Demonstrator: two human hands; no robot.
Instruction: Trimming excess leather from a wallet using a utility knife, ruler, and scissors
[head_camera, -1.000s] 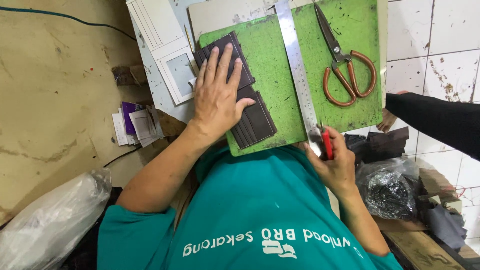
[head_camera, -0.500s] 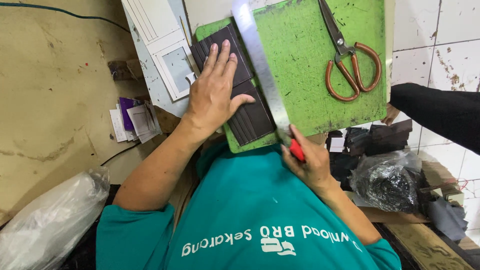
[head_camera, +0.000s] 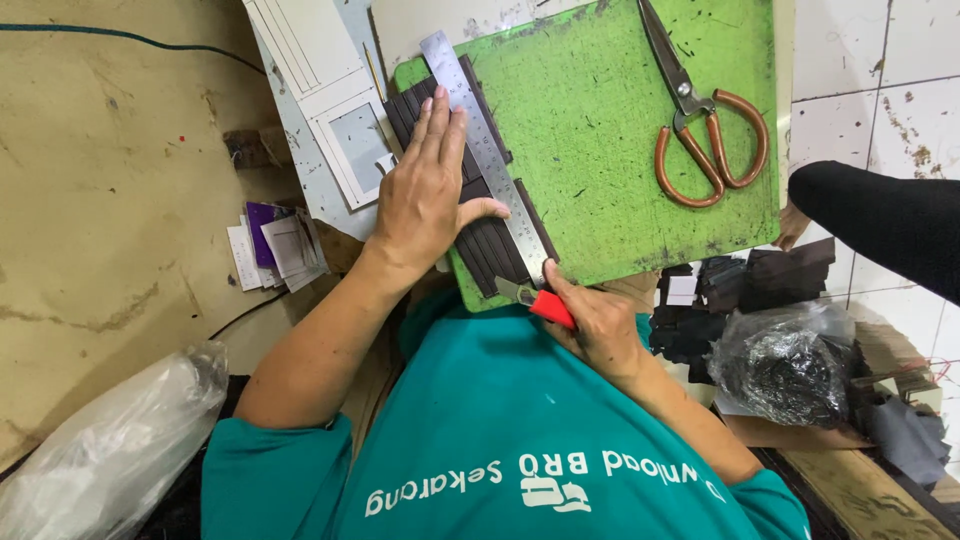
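**Ruler pinned, blade at the near end**

Near the middle of the frame, the left hand (head_camera: 428, 200) lies flat with fingers spread and extended, pressing a steel ruler (head_camera: 482, 150) down onto a dark brown sheet (head_camera: 490, 245) that rests on the left part of a green cutting mat (head_camera: 620, 130). The thumb juts out against the ruler's right side. Just below, at the mat's lower edge, the right hand (head_camera: 600, 325) is clenched around a red-handled knife (head_camera: 540, 303), whose tip sits at the ruler's near end, touching or just beside the sheet.

To do this well, I judge that the pressing weight should sit over the ruler along its length so it cannot pivot, with the thumb kept off the cutting edge. The blade should ride against the ruler's side, held at a low angle, and several light passes would be safer than one forced stroke.

Orange-handled scissors (head_camera: 700, 110) lie at the mat's upper right, well apart from both hands. A white flat panel (head_camera: 320, 90) with rectangular outlines sits upper left of the mat. Small white and purple cards (head_camera: 275, 245) are stacked at left centre. A clear plastic bag (head_camera: 110, 450) fills the lower left; a bag of dark scraps (head_camera: 790, 365) lies lower right. Another person's black sleeve (head_camera: 880, 225) enters at the right edge.
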